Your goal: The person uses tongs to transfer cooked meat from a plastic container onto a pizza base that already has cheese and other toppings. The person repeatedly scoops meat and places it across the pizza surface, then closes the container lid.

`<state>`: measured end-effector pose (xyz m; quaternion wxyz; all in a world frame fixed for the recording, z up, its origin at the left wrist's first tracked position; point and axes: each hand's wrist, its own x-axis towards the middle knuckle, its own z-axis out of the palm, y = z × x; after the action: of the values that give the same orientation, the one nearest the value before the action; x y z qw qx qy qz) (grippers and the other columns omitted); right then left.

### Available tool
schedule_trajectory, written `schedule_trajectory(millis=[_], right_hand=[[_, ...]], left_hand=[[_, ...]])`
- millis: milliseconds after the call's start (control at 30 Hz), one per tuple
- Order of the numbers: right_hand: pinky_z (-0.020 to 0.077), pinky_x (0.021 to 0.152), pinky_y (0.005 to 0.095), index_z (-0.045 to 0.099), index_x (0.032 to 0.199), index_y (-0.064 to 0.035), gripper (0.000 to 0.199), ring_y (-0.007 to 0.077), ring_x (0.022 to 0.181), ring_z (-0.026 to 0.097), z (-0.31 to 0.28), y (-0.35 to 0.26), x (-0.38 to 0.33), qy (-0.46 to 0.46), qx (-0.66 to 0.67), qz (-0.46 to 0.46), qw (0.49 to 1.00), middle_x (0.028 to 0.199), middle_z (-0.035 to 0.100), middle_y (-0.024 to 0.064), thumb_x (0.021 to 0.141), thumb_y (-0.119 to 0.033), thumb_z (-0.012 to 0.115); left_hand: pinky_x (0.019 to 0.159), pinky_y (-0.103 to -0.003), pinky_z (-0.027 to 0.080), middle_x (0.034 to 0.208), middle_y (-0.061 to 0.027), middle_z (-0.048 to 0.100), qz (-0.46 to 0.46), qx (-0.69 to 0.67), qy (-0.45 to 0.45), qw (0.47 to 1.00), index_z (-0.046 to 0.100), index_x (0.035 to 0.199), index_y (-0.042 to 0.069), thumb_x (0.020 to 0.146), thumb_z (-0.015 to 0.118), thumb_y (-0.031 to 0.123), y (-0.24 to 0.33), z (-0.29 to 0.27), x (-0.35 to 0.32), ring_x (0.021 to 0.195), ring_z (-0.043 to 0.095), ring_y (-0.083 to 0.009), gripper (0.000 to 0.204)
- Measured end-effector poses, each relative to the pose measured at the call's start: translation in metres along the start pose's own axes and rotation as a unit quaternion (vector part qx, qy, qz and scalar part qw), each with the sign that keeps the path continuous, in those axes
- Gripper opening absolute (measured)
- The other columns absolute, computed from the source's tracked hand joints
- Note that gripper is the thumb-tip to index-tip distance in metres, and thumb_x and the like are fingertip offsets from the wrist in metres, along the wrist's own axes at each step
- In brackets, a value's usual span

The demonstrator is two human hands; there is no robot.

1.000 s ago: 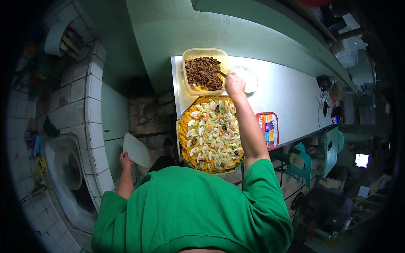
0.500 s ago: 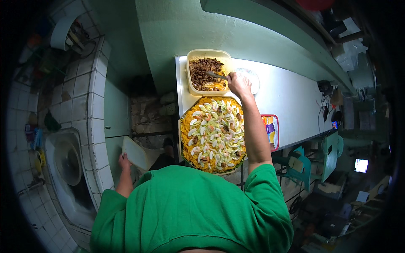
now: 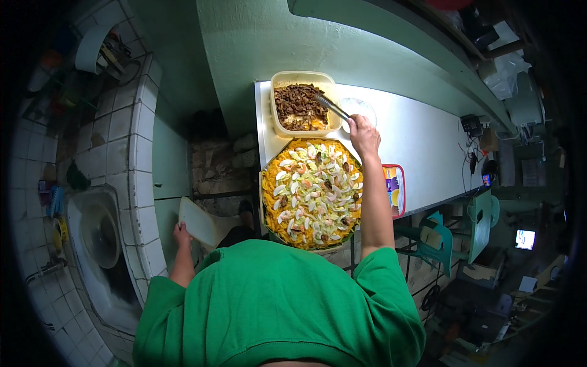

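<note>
My right hand (image 3: 365, 134) is closed round metal tongs (image 3: 333, 107), whose tips reach over a cream plastic tub (image 3: 278, 127). Dark brown cooked pieces (image 3: 296, 103) fill much of that tub, with a paler oily patch near its front. Nearer to me lies a big tray of yellow noodles (image 3: 272, 162), topped with egg slices, shredded greens, shrimp and a few brown pieces. Down at my left side, my left hand (image 3: 181, 234) grips the edge of a whitish plastic lid (image 3: 196, 221). Whether the tongs pinch anything cannot be made out.
The white table (image 3: 422, 140) runs along a green wall. On it are a clear round lid or plate (image 3: 359, 110) beside the tub and a red-rimmed container (image 3: 394, 191) right of the noodles. A tiled counter with a sink (image 3: 101, 244) stands left; a green chair (image 3: 431, 241) is at right.
My right hand has shifted right and slightly nearer, drawing the tongs from the tub's middle toward its right side. My left hand and the lid have hardly moved.
</note>
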<state>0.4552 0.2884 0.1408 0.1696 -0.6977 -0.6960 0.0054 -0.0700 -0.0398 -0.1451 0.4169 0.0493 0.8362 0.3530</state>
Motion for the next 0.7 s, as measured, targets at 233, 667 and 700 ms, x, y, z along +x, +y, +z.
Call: schedule_trajectory(millis=[233, 667, 700], right_hand=[[0.0509, 0.064, 0.0459, 0.059, 0.111, -0.0098, 0.024, 0.0367, 0.076, 0.064, 0.026, 0.001, -0.055, 0.066, 0.036, -0.03, 0.997, 0.099, 0.062, 0.0132, 0.092, -0.025, 0.056], [0.053, 0.061, 0.0435, 0.063, 0.093, -0.0077, 0.023, 0.033, 0.071, 0.066, 0.033, -0.046, -0.024, -0.022, -0.009, -0.08, 0.996, 0.088, 0.063, 0.0116, 0.094, -0.029, 0.054], [0.053, 0.062, 0.0438, 0.062, 0.09, -0.0065, 0.025, 0.0337, 0.071, 0.066, 0.038, -0.055, -0.02, -0.053, -0.018, -0.073, 0.996, 0.088, 0.063, 0.0126, 0.094, -0.03, 0.054]], left_hand=[[0.062, -0.037, 0.055, 0.108, -0.0102, 0.061, 0.002, -0.001, 0.01, 1.0, 0.054, 0.126, 0.008, 0.097, 0.051, 0.03, -0.002, 0.0, -0.001, 0.09, 0.062, -0.0221, 0.037], [0.091, -0.033, 0.045, 0.114, -0.0137, 0.061, 0.319, -0.164, 0.035, 0.933, 0.051, 0.126, -0.003, 0.098, 0.051, 0.032, 0.152, 0.028, -0.064, 0.099, 0.06, -0.0217, 0.045], [0.091, -0.032, 0.045, 0.112, -0.0128, 0.062, 0.338, -0.21, -0.038, 0.916, 0.051, 0.127, -0.002, 0.098, 0.051, 0.031, 0.175, 0.032, -0.074, 0.1, 0.059, -0.0201, 0.044]])
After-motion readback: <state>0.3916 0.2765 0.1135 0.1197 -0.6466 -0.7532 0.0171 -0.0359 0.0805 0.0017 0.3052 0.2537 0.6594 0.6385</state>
